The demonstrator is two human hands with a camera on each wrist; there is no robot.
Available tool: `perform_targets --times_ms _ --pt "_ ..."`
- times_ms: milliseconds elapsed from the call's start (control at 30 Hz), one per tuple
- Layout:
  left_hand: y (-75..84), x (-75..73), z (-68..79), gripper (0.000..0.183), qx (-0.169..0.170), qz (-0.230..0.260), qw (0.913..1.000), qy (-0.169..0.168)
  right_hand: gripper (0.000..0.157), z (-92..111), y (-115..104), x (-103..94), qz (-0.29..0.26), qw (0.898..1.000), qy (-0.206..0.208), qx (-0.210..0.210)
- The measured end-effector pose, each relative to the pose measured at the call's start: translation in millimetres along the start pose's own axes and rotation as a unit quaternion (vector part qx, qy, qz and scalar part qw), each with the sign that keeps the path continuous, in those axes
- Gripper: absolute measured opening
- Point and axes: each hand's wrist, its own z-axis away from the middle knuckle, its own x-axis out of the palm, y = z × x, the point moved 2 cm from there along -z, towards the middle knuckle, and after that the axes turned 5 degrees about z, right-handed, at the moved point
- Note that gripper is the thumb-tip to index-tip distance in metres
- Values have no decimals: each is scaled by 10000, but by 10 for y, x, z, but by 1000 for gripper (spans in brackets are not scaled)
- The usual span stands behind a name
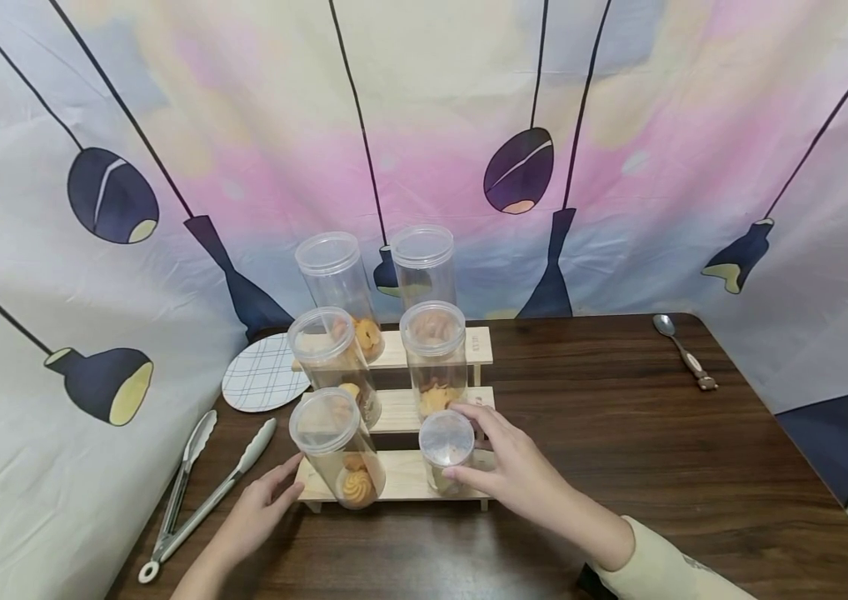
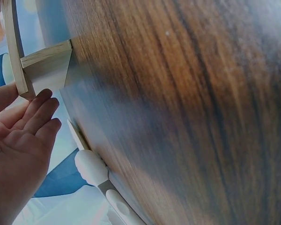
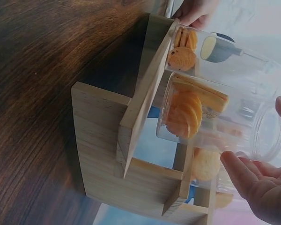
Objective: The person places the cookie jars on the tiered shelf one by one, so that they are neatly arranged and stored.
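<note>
My right hand grips a clear plastic jar near its lid, thumb on one side and fingers on the other. In the right wrist view this jar holds cookies, its base close over the lowest step. That step belongs to a three-tier wooden stand. At the step's left end my left hand holds the wood between thumb and fingers, as the left wrist view shows on the stand. Beside the left hand, another lidded cookie jar stands on the same step.
Several lidded jars with cookies stand on the two upper steps. Metal tongs with pale tips lie spread at the left, near a checked round mat. A spoon lies at the table's back right. A patterned cloth hangs behind.
</note>
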Motion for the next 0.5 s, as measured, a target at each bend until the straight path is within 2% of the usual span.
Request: perform_targets --times_ms 500 --pt "-33 3 -3 47 18 -54 10000 -18 71 -9 41 96 -138 9998 -107 67"
